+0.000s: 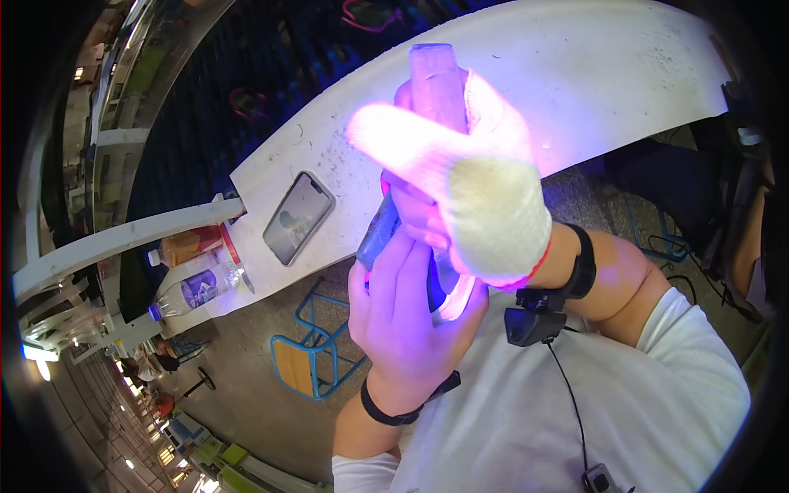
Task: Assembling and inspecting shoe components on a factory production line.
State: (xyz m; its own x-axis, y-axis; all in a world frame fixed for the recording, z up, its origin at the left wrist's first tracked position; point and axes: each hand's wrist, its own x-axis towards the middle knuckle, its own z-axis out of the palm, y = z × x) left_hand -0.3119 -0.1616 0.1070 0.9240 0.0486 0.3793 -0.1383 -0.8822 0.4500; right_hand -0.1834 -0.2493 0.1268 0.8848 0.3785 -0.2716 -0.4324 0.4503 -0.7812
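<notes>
My right hand [497,209], in a white knitted glove, is closed round a long pale bar-shaped thing [436,74] that sticks up past the fingers. Its thumb points out to the left, and violet light washes over the glove. Just below, my bare left hand [411,308] has its fingers wrapped round a dark blue-grey thing [380,230], close under the right palm. Both hands overlap, so most of what they hold is hidden. The glare and the overlap keep me from telling its exact kind, or whether the two parts are joined.
A phone [298,218] lies on the scuffed white tabletop [592,66]. Two bottles, one orange [189,245] and one clear [193,292], lie by a red-handled blade [234,251] at left. A blue-framed stool [300,366] stands below. A dark belt [222,66] runs beyond.
</notes>
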